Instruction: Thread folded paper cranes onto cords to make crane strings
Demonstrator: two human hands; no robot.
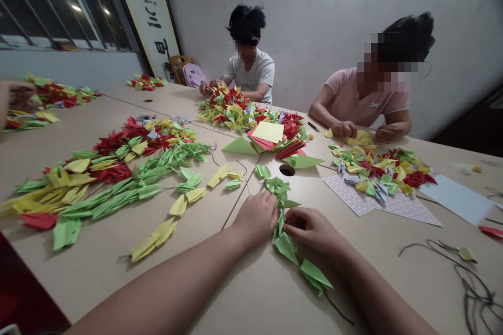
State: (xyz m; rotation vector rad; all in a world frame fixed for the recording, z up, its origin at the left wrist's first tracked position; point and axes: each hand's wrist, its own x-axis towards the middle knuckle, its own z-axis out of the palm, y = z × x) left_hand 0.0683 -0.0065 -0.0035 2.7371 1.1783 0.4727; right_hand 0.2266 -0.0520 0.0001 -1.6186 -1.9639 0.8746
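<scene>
A string of green folded-paper pieces (285, 247) runs down the table in front of me, its dark cord showing at the near end. My left hand (257, 218) is closed around the upper part of this string, fingers curled over it. Close beside it, my right hand (310, 227) pinches the string from the right with thumb and forefinger. Left of my hands lies a shorter strand of yellow folded paper (178, 205). Beyond that, long bunches of green folded-paper strands (129, 193) stretch across the table.
Two people (251, 68) sit across the table, hands among paper pieces; another person's hand (18, 95) shows at far left. Square coloured paper (268, 132) lies by a cable hole (287, 170). Mixed folded pieces (381, 167) rest on patterned sheets. Loose dark cord (471, 277) lies right.
</scene>
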